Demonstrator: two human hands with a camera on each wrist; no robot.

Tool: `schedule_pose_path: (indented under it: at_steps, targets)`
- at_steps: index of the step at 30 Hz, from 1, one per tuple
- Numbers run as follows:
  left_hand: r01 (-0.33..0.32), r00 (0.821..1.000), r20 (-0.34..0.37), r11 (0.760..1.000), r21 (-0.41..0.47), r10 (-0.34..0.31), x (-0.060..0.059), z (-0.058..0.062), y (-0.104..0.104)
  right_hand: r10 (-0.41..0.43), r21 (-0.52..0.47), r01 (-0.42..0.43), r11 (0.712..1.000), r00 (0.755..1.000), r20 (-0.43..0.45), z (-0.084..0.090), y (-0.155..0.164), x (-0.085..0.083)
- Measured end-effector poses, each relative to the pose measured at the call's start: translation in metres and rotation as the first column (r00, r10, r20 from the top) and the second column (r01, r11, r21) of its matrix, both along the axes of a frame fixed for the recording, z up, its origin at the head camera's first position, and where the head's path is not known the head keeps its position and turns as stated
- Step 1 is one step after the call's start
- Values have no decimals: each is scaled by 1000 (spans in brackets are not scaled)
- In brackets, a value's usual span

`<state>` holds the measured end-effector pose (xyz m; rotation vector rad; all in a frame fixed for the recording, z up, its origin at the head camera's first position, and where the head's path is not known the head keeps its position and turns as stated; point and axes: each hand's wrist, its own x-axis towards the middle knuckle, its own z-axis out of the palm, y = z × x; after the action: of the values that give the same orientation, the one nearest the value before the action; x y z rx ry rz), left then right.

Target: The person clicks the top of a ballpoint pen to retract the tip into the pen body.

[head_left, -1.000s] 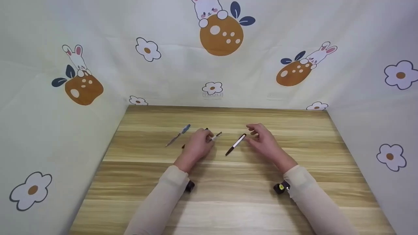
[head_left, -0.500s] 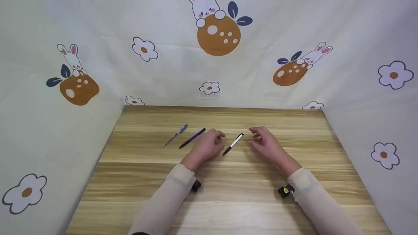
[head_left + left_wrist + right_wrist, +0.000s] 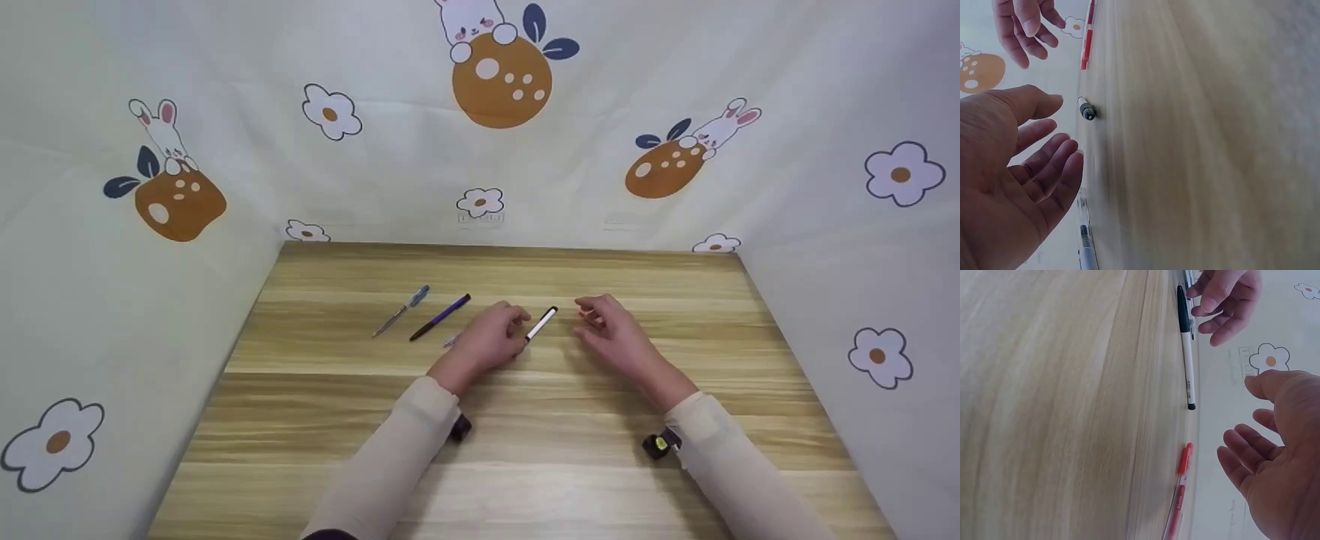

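Note:
A white pen (image 3: 541, 324) with black ends lies slanted on the wooden table (image 3: 525, 420). My left hand (image 3: 511, 326) hovers over its lower end, fingers relaxed and holding nothing. In the left wrist view the left hand (image 3: 1064, 126) shows an open palm, a short way from the pen's tip (image 3: 1086, 108). My right hand (image 3: 589, 315) rests just right of the pen, loosely curled and empty. In the right wrist view the right hand (image 3: 1241, 413) is beside a red pen (image 3: 1179, 492), with the white pen (image 3: 1186, 354) farther off.
A purple pen (image 3: 441, 316) and a blue pen (image 3: 405, 309) lie left of my left hand. A pale pen (image 3: 451, 341) peeks out beside the left wrist. Patterned cloth walls (image 3: 480, 150) close the table at the back and both sides.
My left hand has moved right, away from the purple pen, to the white pen's lower end. The right hand has drawn slightly back from the white pen's top.

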<state>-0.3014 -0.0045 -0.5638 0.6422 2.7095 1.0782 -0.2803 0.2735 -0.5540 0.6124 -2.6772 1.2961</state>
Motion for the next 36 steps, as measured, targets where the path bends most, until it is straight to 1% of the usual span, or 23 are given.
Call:
schedule_pose_path:
  at_steps: [4,8,12,15,20,29,36]
  targets:
    - [25,999,-22,1000,-13,-25,-1,-3,3,-2,-22,2,1000,1000,-4,-1,1,1]
    - [42,997,-60,997,-58,-46,-2,-5,6,4,-29,-4,1000,1000,-1,-1,2,2]
    - [48,995,-82,994,-102,-56,-3,-6,10,4,-29,-4,1000,1000,-1,-2,2,2]
    - [41,994,-93,992,-123,-52,-4,-8,12,-3,-24,2,1000,1000,-14,-3,2,1]
    - [9,991,-128,987,-162,-30,-4,-8,17,-5,-23,4,1000,1000,-19,-3,3,1]
    - [-19,983,-183,972,-236,-25,1,-5,22,-6,-11,6,1000,1000,7,-2,7,4]
    - [-27,983,-182,970,-242,-18,3,-5,23,-22,-2,22,1000,999,24,-1,8,6]
